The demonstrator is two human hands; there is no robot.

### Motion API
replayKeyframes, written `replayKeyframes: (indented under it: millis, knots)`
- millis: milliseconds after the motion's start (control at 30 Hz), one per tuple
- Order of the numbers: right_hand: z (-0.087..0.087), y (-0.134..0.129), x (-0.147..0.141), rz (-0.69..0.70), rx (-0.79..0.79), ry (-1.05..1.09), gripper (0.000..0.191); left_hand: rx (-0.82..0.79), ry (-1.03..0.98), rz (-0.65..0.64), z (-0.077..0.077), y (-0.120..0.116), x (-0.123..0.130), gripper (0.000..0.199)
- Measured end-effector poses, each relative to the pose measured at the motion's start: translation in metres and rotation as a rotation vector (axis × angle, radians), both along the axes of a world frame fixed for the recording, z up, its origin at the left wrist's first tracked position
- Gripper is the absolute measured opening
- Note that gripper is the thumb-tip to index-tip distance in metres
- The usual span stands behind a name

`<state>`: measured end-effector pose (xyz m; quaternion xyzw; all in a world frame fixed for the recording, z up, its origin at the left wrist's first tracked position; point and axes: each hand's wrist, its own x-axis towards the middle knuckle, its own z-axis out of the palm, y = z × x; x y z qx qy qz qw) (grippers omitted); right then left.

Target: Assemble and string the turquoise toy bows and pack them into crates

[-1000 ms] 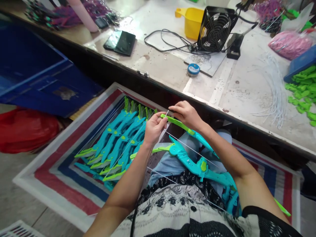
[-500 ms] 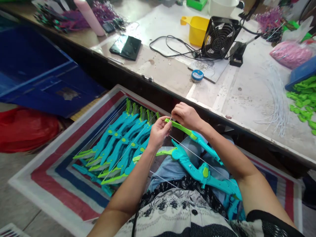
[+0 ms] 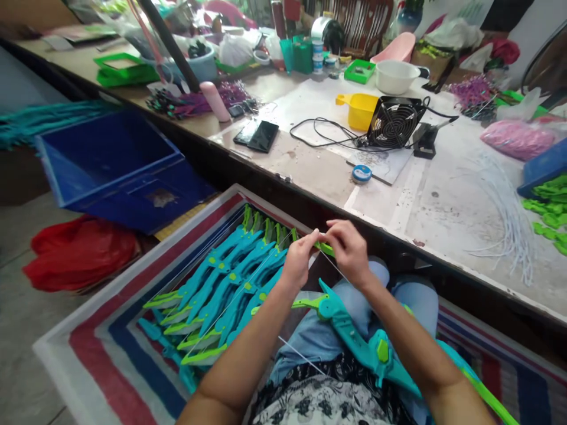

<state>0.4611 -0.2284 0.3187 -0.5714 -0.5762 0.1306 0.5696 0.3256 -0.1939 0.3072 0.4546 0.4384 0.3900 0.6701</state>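
Fingertip to fingertip, both my hands work at the green tip (image 3: 326, 249) of a toy bow. My left hand (image 3: 297, 260) pinches a white string (image 3: 333, 263) beside the tip. My right hand (image 3: 349, 248) is closed in a pinch on the string too, partly covering the tip; exactly what lies between its fingers is hidden. Across my lap lies a turquoise and green toy bow (image 3: 352, 336). To the left, several more toy bows (image 3: 225, 283) are laid side by side in a row, with strings across them.
A striped sheet (image 3: 95, 336) with raised edges surrounds my lap. On the worktable (image 3: 425, 224) are a black fan (image 3: 394, 124), a yellow scoop (image 3: 362, 112), a blue round tin (image 3: 361, 173), white strings (image 3: 509, 218) and green parts (image 3: 551, 206). A blue bin (image 3: 133, 183) stands left.
The head view has tilted up, showing more of the worktable. My left hand has moved from the green tip onto the string, and my right hand now covers most of the tip.
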Motion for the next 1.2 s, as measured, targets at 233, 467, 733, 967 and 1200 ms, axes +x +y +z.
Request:
replayKeyframes:
  millis: [233,467,733,967,1200]
  knots:
    - [-0.038,-0.016,-0.048,-0.026,-0.056,0.179,0.013,0.165,0.218,0.063,0.011,0.008,-0.019,0.022]
    - [-0.039,-0.012,-0.059,-0.074,-0.113,0.333,0.014,0.016,0.056,0.216,0.006,-0.007,-0.013,0.034]
    - [-0.050,-0.012,-0.055,-0.027,-0.080,0.337,0.019,-0.190,0.028,0.029,0.010,0.001,-0.028,0.051]
    - [-0.054,-0.013,-0.048,0.063,-0.136,0.275,0.027,-0.239,0.024,0.053,0.004,0.000,-0.021,0.041]
    - [-0.047,-0.015,-0.036,0.101,-0.159,-0.084,0.024,-0.268,-0.017,0.133,-0.003,0.001,-0.015,0.031]
